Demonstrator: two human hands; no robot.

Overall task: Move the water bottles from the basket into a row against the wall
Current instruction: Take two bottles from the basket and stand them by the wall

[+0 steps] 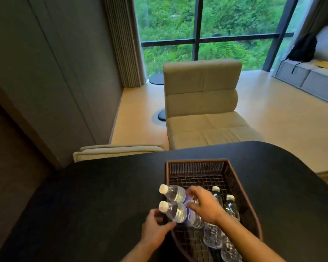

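Observation:
A brown woven basket (233,173) sits on the black table (95,195). Two clear water bottles with white caps lean over its left rim. My right hand (204,206) is closed over the blue label of the farther bottle (175,193), thumb between the two. My left hand (155,226) cups the neck of the nearer bottle (175,212) from below, at the basket's rim. Two more bottles (230,207) lie along the basket's right side, partly hidden by my right forearm. The grey panelled wall (45,87) runs along the table's left side.
A beige low chair (203,110) stands beyond the table's far edge, and a beige cushion (117,150) lies against that edge at left. A large window and a grey sofa (311,76) are further back. Bare tabletop stretches left of the basket toward the wall.

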